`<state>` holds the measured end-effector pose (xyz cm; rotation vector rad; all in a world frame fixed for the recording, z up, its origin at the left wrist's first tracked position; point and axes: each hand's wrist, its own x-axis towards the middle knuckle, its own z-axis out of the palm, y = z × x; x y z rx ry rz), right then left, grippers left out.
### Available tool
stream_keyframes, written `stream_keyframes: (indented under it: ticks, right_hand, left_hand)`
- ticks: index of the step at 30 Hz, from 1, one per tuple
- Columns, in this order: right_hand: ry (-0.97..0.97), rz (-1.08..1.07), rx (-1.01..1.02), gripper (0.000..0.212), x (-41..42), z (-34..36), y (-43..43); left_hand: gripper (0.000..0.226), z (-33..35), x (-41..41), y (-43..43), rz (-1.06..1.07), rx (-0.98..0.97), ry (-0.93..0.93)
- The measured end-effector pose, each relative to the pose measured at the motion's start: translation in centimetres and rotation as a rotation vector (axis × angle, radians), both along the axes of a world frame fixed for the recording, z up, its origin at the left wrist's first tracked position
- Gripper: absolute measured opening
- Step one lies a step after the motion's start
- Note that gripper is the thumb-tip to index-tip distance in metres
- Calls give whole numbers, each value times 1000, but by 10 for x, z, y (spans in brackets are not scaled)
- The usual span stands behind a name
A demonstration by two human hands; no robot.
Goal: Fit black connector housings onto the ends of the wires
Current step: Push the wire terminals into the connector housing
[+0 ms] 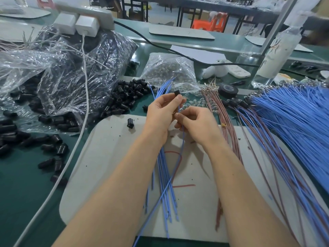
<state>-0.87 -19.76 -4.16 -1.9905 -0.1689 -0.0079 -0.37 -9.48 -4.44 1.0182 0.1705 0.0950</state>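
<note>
A pale mat [106,166] is laid on the green worktop [26,193]. A loose bundle of blue wires [164,175] is spread along it toward the near edge, and a thin red wire [178,157] is seen beside them. Two bare forearms are stretched over the mat.

The bundle is gripped in the left hand [160,113], and its far ends stick out beyond the hand. A black connector housing [176,93] is pinched at the tips of that hand's fingers [176,100] and held above the mat. Just beside it, a single blue wire [183,139] is pinched in the curled fingers [179,115] of the right hand [197,125]. The wire is led up toward the housing, but whether it is seated inside cannot be told.

A loose housing [130,123] is set on the mat to the left of the hands. Past the mat, a heap of black housings [128,97] is piled against a crumpled plastic bag [71,68]. To the right, brown wires [224,125] and a thick sheaf of blue wires [293,118] are laid out.

Farther off, a clear bag of small parts [169,70] and a roll of black tape [228,90] are seen. A white cable [86,104] is run up to a power strip [85,16].
</note>
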Motion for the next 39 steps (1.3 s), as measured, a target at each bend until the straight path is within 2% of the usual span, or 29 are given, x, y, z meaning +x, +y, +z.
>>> stream_keyframes:
  ticks: [5,10,19,31,39]
  right_hand:
    - [-1,-19,-27,19,1,-1,-1]
    - [13,-32,-57,20,1,-2,-3]
    - [72,-51,225,19,1,3,-2]
    - [30,-45,159,19,0,3,-3]
    - [45,-31,145,17,0,4,-4]
  left_hand:
    - [10,0,1,0,3,-1,13]
    - [9,-1,0,-1,-32,88,3]
    - [10,0,-3,-4,-107,187,-40]
    - [10,-1,-3,-3,-63,188,-30]
    - [9,-1,-2,-3,-66,101,-15]
